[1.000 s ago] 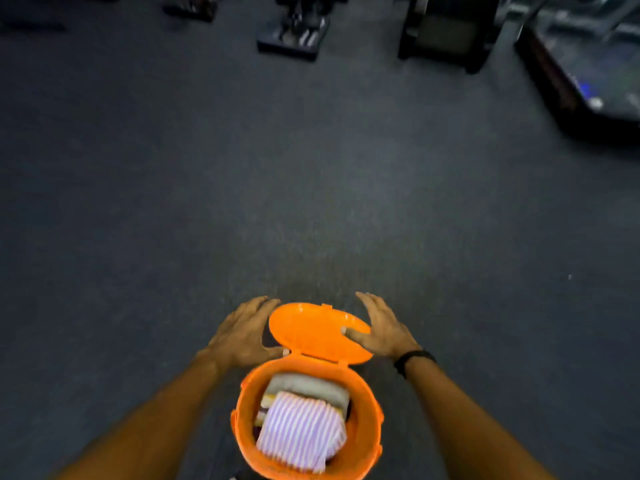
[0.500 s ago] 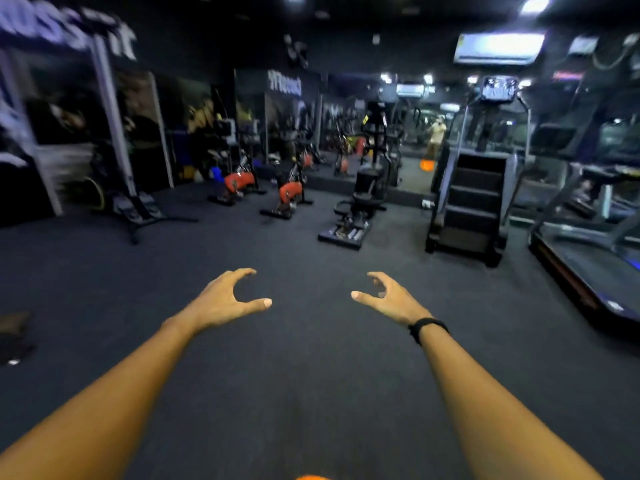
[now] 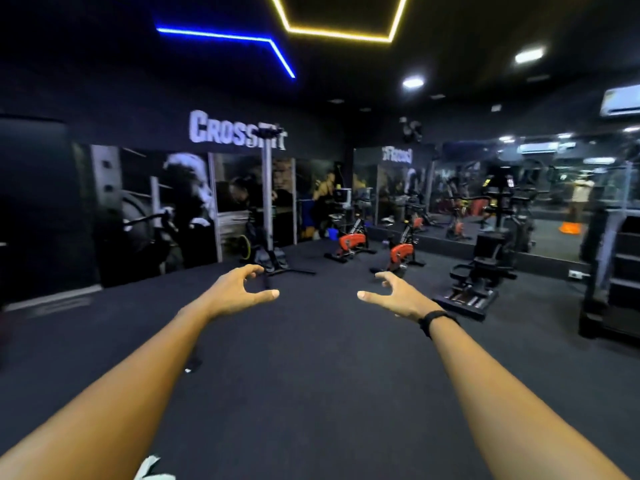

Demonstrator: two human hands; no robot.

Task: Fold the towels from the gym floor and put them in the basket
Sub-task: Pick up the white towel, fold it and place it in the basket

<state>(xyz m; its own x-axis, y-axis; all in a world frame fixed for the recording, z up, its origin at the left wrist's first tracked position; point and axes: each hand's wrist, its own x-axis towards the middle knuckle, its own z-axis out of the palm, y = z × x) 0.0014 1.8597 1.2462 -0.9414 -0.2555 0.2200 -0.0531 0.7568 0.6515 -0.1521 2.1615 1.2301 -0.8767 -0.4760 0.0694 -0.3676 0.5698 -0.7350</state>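
Both my arms stretch forward over the dark gym floor. My left hand is held out with fingers curled apart and holds nothing. My right hand, with a black band at the wrist, is likewise spread and holds nothing. The orange basket and the towels are out of the view. A small white scrap shows at the bottom edge under my left arm; I cannot tell what it is.
Red exercise bikes stand ahead at mid distance. A black machine sits to the right, and a dark stair climber at the far right. An upright pole stand rises near the poster wall on the left. A small dark object lies on the floor.
The view has swung up from the orange basket to the gym room. My hands have left the basket lid and now hang spread in the air; the basket has dropped out of view.
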